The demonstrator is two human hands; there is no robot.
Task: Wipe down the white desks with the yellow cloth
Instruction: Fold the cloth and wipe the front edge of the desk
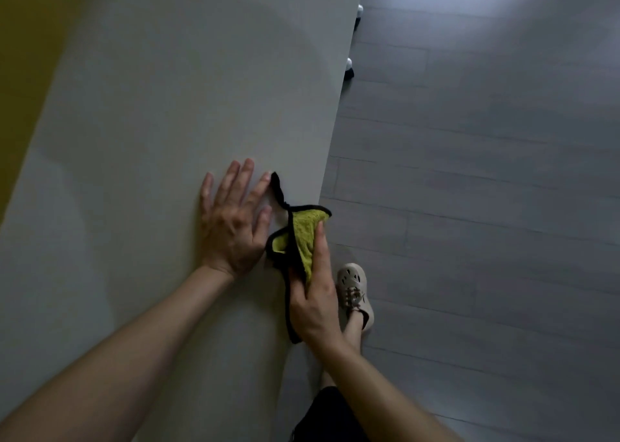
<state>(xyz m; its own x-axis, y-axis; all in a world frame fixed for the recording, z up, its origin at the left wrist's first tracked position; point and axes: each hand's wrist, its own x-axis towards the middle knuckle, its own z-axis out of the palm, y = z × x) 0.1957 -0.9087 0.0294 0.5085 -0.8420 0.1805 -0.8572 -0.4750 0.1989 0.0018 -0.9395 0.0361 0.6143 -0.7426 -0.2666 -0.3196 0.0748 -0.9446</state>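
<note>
Nearest us, our right hand (313, 304) pinches the yellow cloth (303, 237) between thumb and fingers at the right edge of the white desk (167, 106), forefinger laid straight along the fabric. The bunched cloth runs lengthwise away from us along that edge, its far black-trimmed corner just beside our left hand (231, 227), which lies flat with fingers spread. Most of the desk top lies beyond and leftward, so we judge the wipe goes that way.
</note>
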